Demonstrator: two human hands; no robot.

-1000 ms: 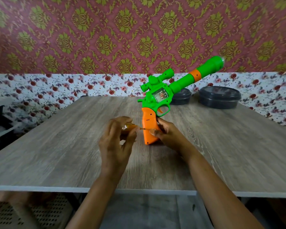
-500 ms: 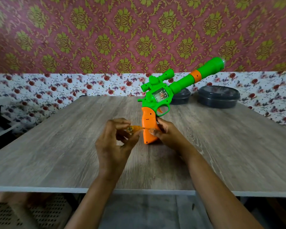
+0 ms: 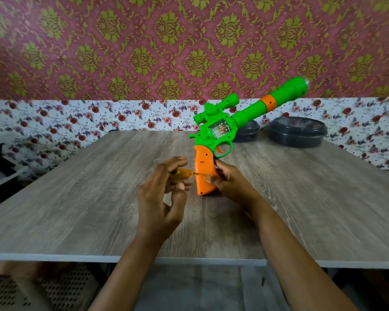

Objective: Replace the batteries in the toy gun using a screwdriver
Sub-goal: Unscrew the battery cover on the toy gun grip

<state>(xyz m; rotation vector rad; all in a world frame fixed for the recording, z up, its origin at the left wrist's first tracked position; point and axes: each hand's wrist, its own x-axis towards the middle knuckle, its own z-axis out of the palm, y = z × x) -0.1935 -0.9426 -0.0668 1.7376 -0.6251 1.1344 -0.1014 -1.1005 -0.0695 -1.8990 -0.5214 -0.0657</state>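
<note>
**Toy gun** (image 3: 220, 131): green body with an orange grip (image 3: 203, 169). It stands butt-down near the middle of the table (image 3: 76, 209), barrel slanting up and to the right toward the wall. It has not shifted over the last second.

**Screwdriver** (image 3: 183, 173): small, with an amber handle. It is held level, tip against the left face of the grip about halfway down. The screw is too small to make out.

**Left hand** (image 3: 160, 205): thumb and fingertips pinch the screwdriver handle, and the other fingers are loosely spread. Half a second ago the fingers were bunched over the handle, and they have since moved round it. This looks like a fresh hold between turns, so the screw is probably not out yet.

**Right hand** (image 3: 229, 182): thumb and fingers wrap the lower grip and steady it.

**Progress**: the grip appears still closed and no batteries are in sight, so the task looks to be at an early stage.

**Two dark lidded tubs** (image 3: 298, 131): at the far right of the table, behind the barrel and apart from the gun.
</note>
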